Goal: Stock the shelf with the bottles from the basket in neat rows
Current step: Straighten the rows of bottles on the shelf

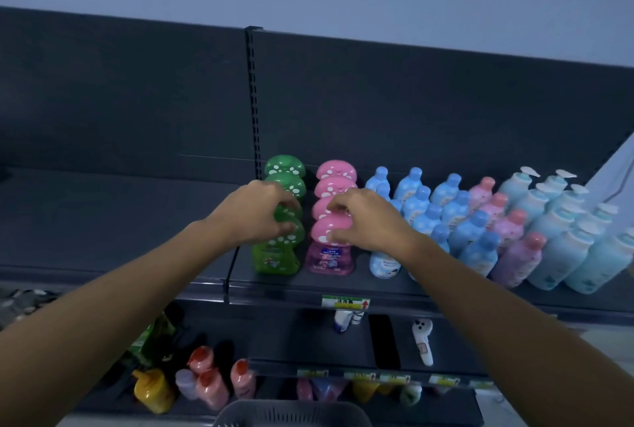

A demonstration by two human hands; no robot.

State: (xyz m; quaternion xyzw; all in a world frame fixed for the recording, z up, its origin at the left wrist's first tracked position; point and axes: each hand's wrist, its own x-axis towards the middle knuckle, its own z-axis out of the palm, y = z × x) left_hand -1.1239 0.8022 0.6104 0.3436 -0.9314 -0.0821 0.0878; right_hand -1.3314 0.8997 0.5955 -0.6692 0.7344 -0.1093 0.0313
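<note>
Your left hand (pixel 254 212) curls its fingers over the front green mushroom-cap bottle (pixel 274 256), and your right hand (pixel 372 219) over the front pink mushroom-cap bottle (pixel 329 256), on the shelf (pixel 377 284) above the basket (pixel 291 414). Square each with its row, labels forward, without tipping neighbours.

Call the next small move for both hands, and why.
Probably release both and pull back toward the basket. The left hand grips the cap of the front green bottle, the right hand that of the front pink bottle. Both stand upright on the shelf, in line with their rows, so little seems left to adjust.
</note>
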